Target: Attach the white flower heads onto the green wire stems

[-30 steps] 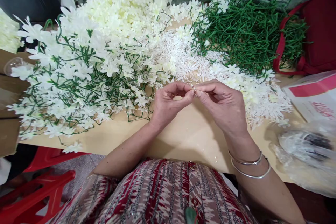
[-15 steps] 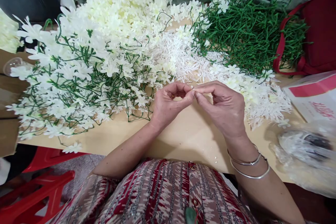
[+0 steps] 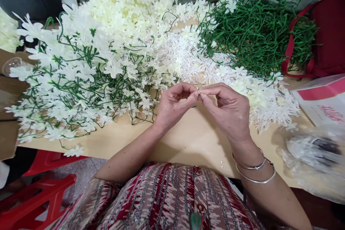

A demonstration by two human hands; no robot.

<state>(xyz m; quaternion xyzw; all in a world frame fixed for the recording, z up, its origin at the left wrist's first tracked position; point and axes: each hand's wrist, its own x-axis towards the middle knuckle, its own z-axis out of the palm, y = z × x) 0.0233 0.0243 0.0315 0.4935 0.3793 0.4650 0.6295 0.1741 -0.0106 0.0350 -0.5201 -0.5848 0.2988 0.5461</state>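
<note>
My left hand point(image 3: 172, 106) and my right hand point(image 3: 229, 109) meet fingertip to fingertip over the tan table point(image 3: 194, 140). Both are pinched on a tiny white piece point(image 3: 198, 91) that barely shows between thumbs and forefingers. Just behind my hands lies a spread of white spiky plastic flower centres point(image 3: 185, 57). To the left is a heap of white flowers on green stems point(image 3: 78, 79). Two silver bangles point(image 3: 254, 172) ring my right wrist.
A pile of cream petals point(image 3: 129, 3) rises at the back. Bare green stems point(image 3: 256, 32) lie at the back right beside a red bag point(image 3: 326, 32). Clear plastic bags point(image 3: 315, 154) and a white-and-pink packet point(image 3: 323, 100) sit at the right. A red stool point(image 3: 40, 190) stands lower left.
My hands have stayed together at the same spot; the fingertips have shifted only slightly around the tiny piece.
</note>
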